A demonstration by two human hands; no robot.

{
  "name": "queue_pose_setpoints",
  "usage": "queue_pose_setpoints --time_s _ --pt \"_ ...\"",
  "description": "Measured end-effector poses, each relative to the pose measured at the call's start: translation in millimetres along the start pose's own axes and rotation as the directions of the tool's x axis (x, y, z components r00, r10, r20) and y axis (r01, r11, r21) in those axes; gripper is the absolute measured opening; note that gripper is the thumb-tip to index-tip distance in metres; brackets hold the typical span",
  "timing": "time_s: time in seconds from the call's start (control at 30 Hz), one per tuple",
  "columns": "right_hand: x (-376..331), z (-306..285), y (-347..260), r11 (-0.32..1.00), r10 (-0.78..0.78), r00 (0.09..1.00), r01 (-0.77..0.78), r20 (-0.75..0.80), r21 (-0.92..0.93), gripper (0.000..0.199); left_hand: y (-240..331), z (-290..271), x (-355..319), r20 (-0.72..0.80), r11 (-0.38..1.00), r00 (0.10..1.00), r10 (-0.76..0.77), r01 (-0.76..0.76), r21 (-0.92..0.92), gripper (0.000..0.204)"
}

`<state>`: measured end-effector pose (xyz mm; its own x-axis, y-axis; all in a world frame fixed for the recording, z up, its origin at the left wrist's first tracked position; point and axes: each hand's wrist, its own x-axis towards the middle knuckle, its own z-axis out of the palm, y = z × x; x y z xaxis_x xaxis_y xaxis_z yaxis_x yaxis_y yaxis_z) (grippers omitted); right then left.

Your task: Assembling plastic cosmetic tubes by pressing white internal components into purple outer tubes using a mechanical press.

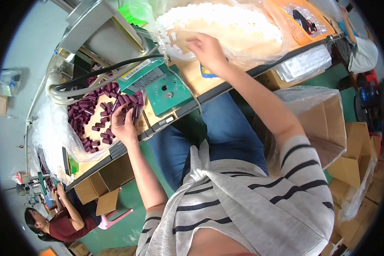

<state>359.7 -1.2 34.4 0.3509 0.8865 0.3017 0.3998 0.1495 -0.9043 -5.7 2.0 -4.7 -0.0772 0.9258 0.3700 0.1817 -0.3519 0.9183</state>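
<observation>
striped shirt [260, 209], left grip [124, 128], maroon tube [124, 110] at its fingertips

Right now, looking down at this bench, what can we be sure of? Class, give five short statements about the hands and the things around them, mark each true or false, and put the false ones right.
1. The left hand is at the purple tubes. True.
2. The right hand rests on the lap. False: it is up over the bench, near the white pieces.
3. A green metal base stands between the purple tubes and the white pieces. True.
4. The wearer's top is plain red. False: it is grey with dark stripes.
5. The orange basket is to the right of the white pieces. True.
</observation>
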Motion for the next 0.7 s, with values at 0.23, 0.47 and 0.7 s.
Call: queue_pose_setpoints --time_s 0.23,0.47,0.7 --pt "122 62 49 0.794 0.078 0.994 -0.015 0.077 -0.608 0.030 3 15 6 0.010 0.999 1.000 -0.015 0.015 -0.033 0.029" --pt "95 38 40 0.528 -0.238 0.933 0.358 0.270 -0.770 0.025 -6 6 4 -0.016 0.998 1.000 -0.016 0.017 0.057 0.030" --pt "-40 1 -47 0.978 -0.101 0.880 0.174 0.464 -0.116 0.020 8 5 4 -0.034 0.999 0.999 -0.037 0.038 0.026 0.028"
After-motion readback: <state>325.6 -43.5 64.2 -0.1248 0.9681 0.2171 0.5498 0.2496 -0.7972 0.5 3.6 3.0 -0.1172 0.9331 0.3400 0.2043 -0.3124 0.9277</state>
